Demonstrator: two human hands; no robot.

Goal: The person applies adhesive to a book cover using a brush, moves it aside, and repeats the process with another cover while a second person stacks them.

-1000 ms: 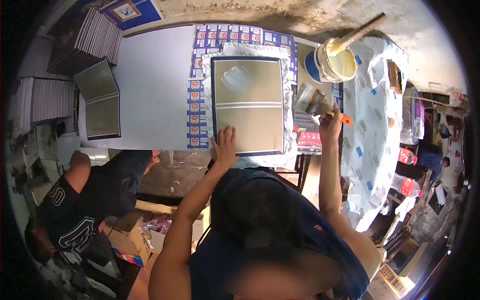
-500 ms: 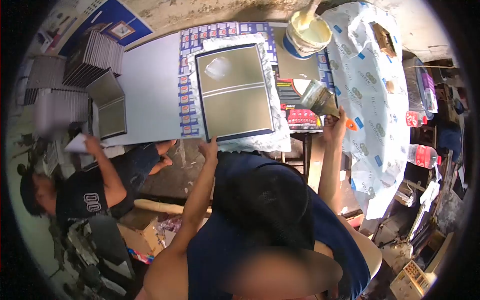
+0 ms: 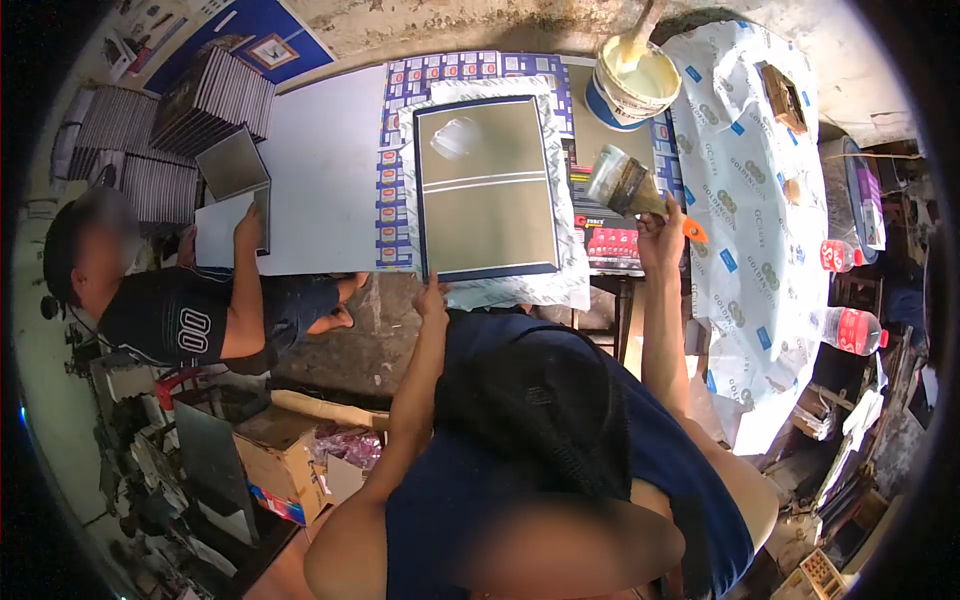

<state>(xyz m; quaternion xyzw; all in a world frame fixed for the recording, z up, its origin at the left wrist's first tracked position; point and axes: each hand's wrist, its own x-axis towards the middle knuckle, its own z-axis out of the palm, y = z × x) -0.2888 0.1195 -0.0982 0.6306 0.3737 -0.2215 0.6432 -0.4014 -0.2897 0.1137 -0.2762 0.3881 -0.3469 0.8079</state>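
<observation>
In my right hand [image 3: 660, 235] is a wide paintbrush [image 3: 628, 185], its handle ending in an orange tip. The pale, wet-looking bristles point up and left, over the table beside the board. My left hand [image 3: 431, 300] grips the near left corner of a book cover [image 3: 485, 225], which lies flat with grey-brown boards and dark blue edges. Two white lines cross the cover's middle, and a whitish smear of paste [image 3: 455, 138] sits on its far half. Beneath it is a crinkled pale sheet [image 3: 570, 260]. A bucket [image 3: 607, 108] of cream-coloured paste stands behind the brush.
At left, a co-worker [image 3: 190, 310] holds a white sheet [image 3: 222, 232] against a folded cover [image 3: 232, 168]. Stacks of books [image 3: 215, 100] stand behind. Printed wrapping [image 3: 740, 220] covers the right side, with plastic bottles [image 3: 850, 330] beyond. A cardboard box [image 3: 280, 455] sits low at left.
The camera view has shifted slightly. My left fingers have closed in on the cover's corner, and the brush has swung to point more leftward. The co-worker's white sheet has moved right to the folded cover.
</observation>
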